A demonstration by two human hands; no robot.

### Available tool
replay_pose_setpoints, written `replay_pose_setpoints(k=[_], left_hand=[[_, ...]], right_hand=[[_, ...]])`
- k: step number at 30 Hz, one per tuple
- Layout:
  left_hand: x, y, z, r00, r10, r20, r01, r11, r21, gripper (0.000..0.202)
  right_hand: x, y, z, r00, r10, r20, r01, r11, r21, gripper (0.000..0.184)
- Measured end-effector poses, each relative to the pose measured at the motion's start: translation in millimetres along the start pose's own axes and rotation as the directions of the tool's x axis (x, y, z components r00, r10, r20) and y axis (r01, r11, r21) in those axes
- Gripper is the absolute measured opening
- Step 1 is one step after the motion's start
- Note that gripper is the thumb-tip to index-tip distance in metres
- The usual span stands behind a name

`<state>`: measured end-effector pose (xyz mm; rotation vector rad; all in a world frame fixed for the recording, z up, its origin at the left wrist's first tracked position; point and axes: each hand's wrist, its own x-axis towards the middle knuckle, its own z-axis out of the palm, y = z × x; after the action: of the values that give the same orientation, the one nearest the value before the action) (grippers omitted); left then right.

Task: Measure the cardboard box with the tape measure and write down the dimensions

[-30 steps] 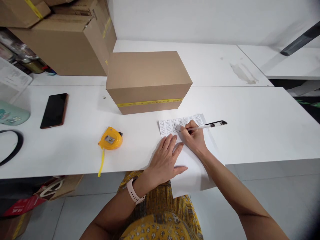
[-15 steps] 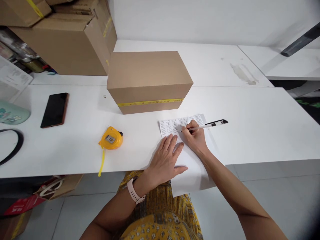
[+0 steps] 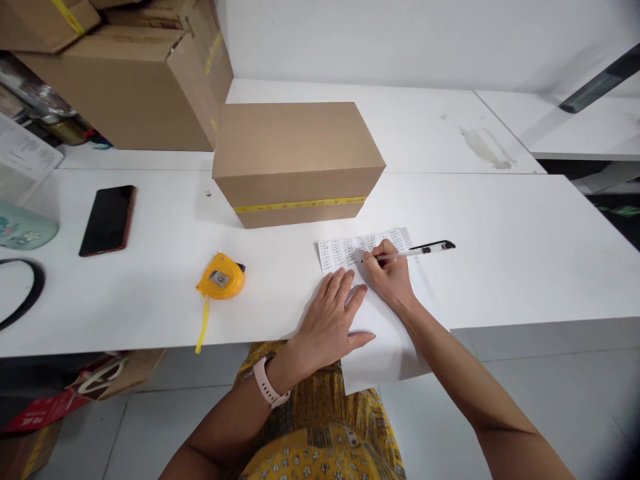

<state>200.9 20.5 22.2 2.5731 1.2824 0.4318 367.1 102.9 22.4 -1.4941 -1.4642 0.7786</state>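
A white sheet of paper (image 3: pixel 373 353) lies on the table and hangs over its front edge, with rows of small handwriting in columns across its top. My right hand (image 3: pixel 390 275) is closed around a pen (image 3: pixel 423 250) with a clear barrel and black clip, its tip touching the paper at the written rows. Flat on the left side of the sheet rests my left hand (image 3: pixel 330 320), fingers stretched out and holding nothing. The writing is too small to read.
A closed cardboard box (image 3: pixel 300 140) with yellow tape stands behind the paper. To the left lie a yellow tape measure (image 3: pixel 221 278), its blade partly out, and a phone (image 3: pixel 109 220). A green bottle (image 3: pixel 27 227) and stacked boxes (image 3: pixel 130 87) are farther left.
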Motion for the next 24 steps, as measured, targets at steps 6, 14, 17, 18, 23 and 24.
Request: replay_pose_setpoints(k=[6, 14, 17, 18, 23, 24], left_hand=[[0.1, 0.1, 0.0, 1.0, 0.007, 0.014, -0.008, 1.0, 0.016, 0.08], [0.1, 0.0, -1.8, 1.0, -0.002, 0.018, 0.001, 1.0, 0.003, 0.08], [0.7, -0.3, -0.4, 1.0, -0.006, 0.025, 0.006, 1.0, -0.005, 0.08], [0.6, -0.6, 0.7, 1.0, -0.003, 0.019, 0.003, 1.0, -0.008, 0.08], [-10.0, -7.5, -2.7, 0.958, 0.023, -0.286, -0.048, 0.996, -0.08, 0.047], [-15.3, -11.7, -7.7, 0.921, 0.006, -0.39, -0.042, 0.996, -0.084, 0.038]], right_hand=[[-0.2, 1.4, -0.5, 1.0, 0.01, 0.002, -0.01, 1.0, 0.004, 0.026], [1.1, 2.8, -1.1, 0.991, -0.026, -0.133, 0.035, 0.997, 0.067, 0.028], [4.7, 4.3, -12.0, 0.96, -0.034, -0.278, 0.071, 0.99, 0.122, 0.024], [6.7, 6.2, -19.8, 0.951, -0.033, -0.309, 0.072, 0.99, 0.118, 0.022], [18.1, 38.1, -88.2, 0.938, -0.101, -0.332, -0.006, 0.951, -0.308, 0.024], [19.6, 48.5, -104.2, 0.938, -0.167, -0.303, 0.007, 0.886, -0.463, 0.027]])
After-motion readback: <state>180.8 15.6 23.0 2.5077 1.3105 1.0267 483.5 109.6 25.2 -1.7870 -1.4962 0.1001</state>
